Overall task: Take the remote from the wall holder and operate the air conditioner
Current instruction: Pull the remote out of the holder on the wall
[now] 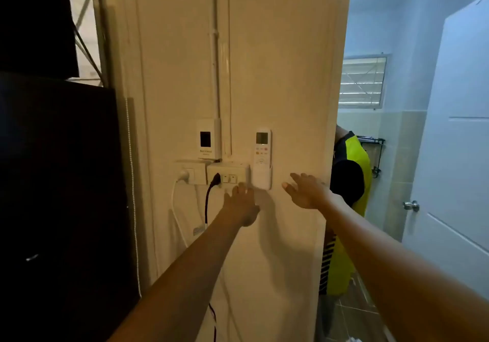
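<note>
step: reaching for remote [262, 153] | where: upright in holder [261, 180] on wall, beside switches [229, 178] | right hand [307, 192] spread wide, empty | left hand [241, 205] open, empty, just under switches | tip: pinch remote's sides above holder, slide straight up

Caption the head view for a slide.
Both hands, left and right, reach open toward the white remote seated in its wall holder.
</note>
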A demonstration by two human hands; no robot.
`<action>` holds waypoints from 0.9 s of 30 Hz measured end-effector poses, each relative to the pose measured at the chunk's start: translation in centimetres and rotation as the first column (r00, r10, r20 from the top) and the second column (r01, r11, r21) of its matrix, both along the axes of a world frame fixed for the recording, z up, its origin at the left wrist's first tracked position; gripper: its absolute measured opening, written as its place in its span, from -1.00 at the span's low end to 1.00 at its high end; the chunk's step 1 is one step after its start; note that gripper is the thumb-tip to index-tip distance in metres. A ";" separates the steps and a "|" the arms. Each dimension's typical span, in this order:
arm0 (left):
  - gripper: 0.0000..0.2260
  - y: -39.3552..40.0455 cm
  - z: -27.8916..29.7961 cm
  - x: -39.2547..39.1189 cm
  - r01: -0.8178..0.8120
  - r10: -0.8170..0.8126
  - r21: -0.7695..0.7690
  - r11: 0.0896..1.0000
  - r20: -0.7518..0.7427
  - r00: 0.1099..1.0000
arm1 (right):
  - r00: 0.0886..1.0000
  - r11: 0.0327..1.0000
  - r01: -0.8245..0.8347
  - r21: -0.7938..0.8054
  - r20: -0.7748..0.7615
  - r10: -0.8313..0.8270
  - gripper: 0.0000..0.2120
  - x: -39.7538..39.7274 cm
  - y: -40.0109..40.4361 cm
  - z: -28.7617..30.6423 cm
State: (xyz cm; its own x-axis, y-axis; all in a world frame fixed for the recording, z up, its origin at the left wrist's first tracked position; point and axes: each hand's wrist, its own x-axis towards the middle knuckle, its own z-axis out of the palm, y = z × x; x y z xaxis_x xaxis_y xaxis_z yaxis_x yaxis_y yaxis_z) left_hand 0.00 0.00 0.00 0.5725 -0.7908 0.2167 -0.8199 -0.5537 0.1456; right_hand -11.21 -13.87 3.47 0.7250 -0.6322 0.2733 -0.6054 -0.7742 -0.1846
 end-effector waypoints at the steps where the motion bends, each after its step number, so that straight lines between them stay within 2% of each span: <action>1: -0.43 -0.8 -0.4 -0.1 0.020 -0.020 -0.022 1.000 0.004 1.000 | 0.998 0.999 -0.018 0.031 0.069 0.016 -0.40 0.4 -0.2 0.3; 4: -0.41 -2.5 -1.8 0.2 0.102 -0.097 -0.209 0.972 0.035 0.995 | 0.957 0.986 -0.083 0.146 0.286 0.038 -0.42 1.5 -0.8 2.0; 8: -0.41 -4.5 -3.2 1.4 0.173 -0.166 -0.476 0.862 0.057 0.984 | 0.879 0.957 -0.160 0.241 0.476 0.027 -0.48 3.6 -2.0 4.1; 12: -0.43 -6.6 -3.8 2.6 0.173 -0.177 -0.625 0.761 0.056 0.983 | 0.732 0.873 -0.315 0.372 0.681 -0.026 -0.53 5.6 -3.1 4.7; 17: -0.38 -9.5 -4.4 3.5 0.075 -0.118 -0.716 0.694 -0.010 0.993 | 0.632 0.847 -0.415 0.333 0.775 0.005 -0.63 7.5 -4.2 5.2; 19: -0.35 -10.3 -4.3 3.5 0.031 -0.036 -0.735 0.678 0.009 0.999 | 0.611 0.857 -0.422 0.297 0.791 0.027 -0.67 8.3 -4.2 5.4; 21: -0.33 -11.1 -4.1 3.6 0.004 0.031 -0.722 0.691 0.036 0.999 | 0.591 0.879 -0.403 0.253 0.806 0.039 -0.71 9.2 -4.1 5.4; 25: -0.36 -13.1 -4.8 4.6 0.052 0.042 -0.799 0.599 0.096 0.995 | 0.559 0.940 -0.286 0.189 0.829 0.003 -0.74 10.5 -4.0 5.2; 27: -0.36 -13.5 -5.2 4.9 0.064 0.031 -0.813 0.578 0.100 0.995 | 0.539 0.942 -0.284 0.178 0.842 0.004 -0.73 10.9 -4.2 4.9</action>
State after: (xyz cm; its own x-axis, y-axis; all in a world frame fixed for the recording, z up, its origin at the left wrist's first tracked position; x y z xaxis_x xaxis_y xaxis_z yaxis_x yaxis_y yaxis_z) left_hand 4.86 -13.54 -5.23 0.5012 -0.2630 0.8244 -0.8627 -0.2265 0.4522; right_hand -0.28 -18.02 8.39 0.3540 -0.6846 0.6371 0.0397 -0.6696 -0.7416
